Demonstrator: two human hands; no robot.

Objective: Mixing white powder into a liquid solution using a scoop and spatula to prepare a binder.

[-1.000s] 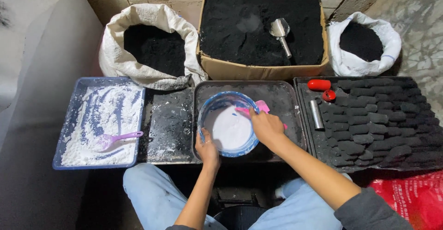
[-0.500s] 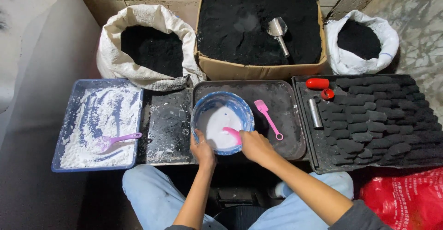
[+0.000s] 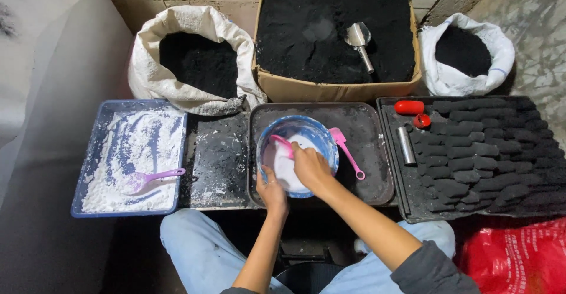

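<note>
Just right of the bowl [image 3: 298, 155], a pink scoop [image 3: 346, 152] lies; right hand [image 3: 311, 169] pinches a pink utensil [image 3: 282, 145].

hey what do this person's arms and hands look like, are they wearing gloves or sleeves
No gloves: both the left hand and the right hand are bare, with no rings or watch visible. The forearms are bare too. On the right arm a dark grey sleeve is pushed up past the elbow.

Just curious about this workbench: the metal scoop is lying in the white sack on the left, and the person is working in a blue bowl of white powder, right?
Not quite. In the head view the metal scoop lies in the cardboard box of black powder, not in the left sack. The rest holds: the right hand works in the blue bowl of white powder.
</note>
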